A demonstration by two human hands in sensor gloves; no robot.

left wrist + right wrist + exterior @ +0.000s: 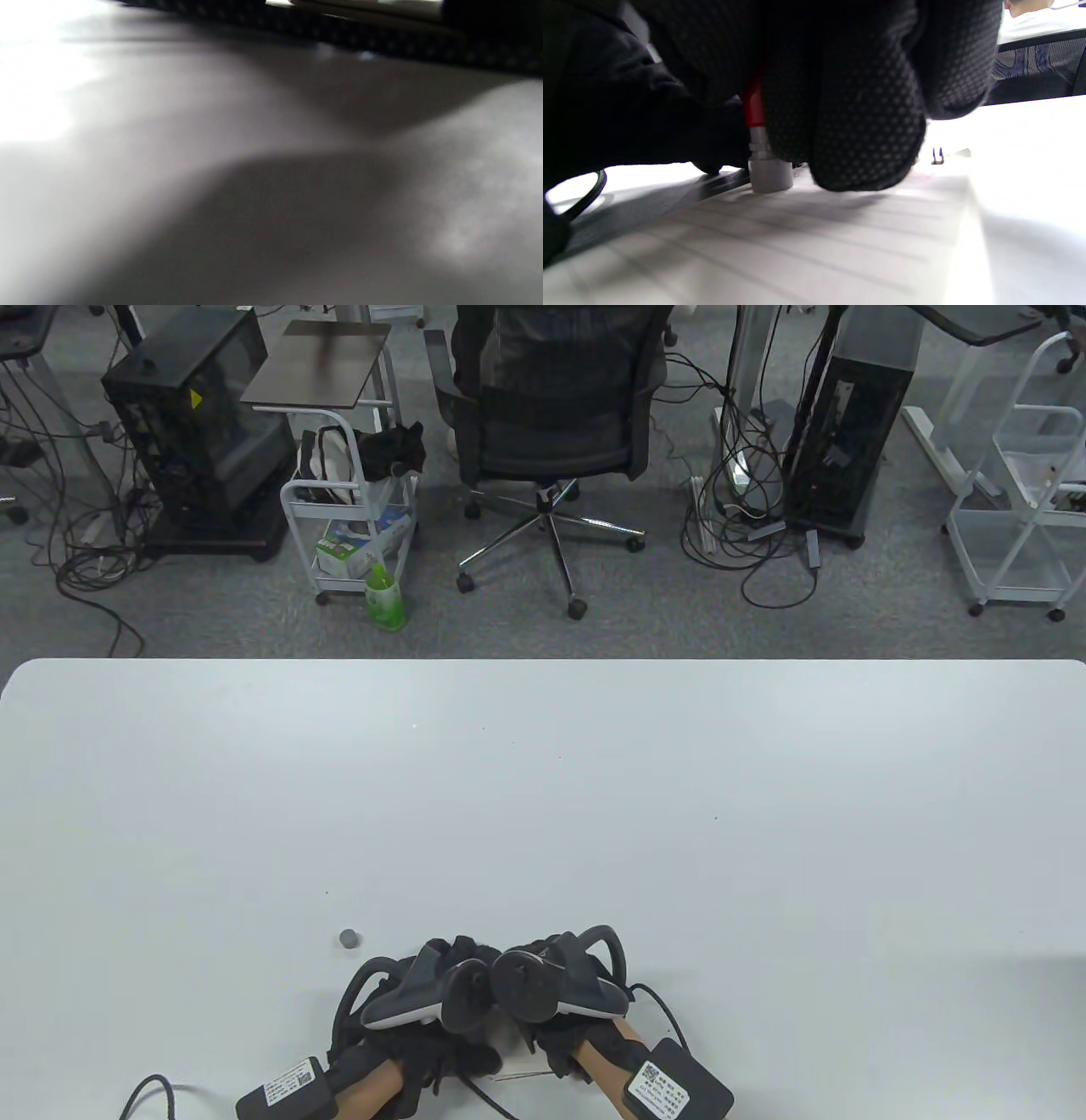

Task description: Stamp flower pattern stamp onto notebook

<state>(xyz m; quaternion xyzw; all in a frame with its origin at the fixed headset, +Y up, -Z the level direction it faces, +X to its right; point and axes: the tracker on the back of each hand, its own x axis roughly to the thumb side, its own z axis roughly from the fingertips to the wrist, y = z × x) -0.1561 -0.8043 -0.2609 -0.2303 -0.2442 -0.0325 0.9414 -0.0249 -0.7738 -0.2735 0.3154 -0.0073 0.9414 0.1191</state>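
In the right wrist view my right hand grips a small stamp with a red body and a grey base. The base stands upright on a lined white notebook page. In the table view both hands sit close together at the near edge, left hand beside right hand. Their trackers hide the stamp and most of the notebook. The left wrist view is blurred; it shows only a strip of dark glove above a grey surface.
A small grey round cap lies on the white table just left of my left hand. Cables run off both wrists at the near edge. An office chair and carts stand on the floor beyond the table.
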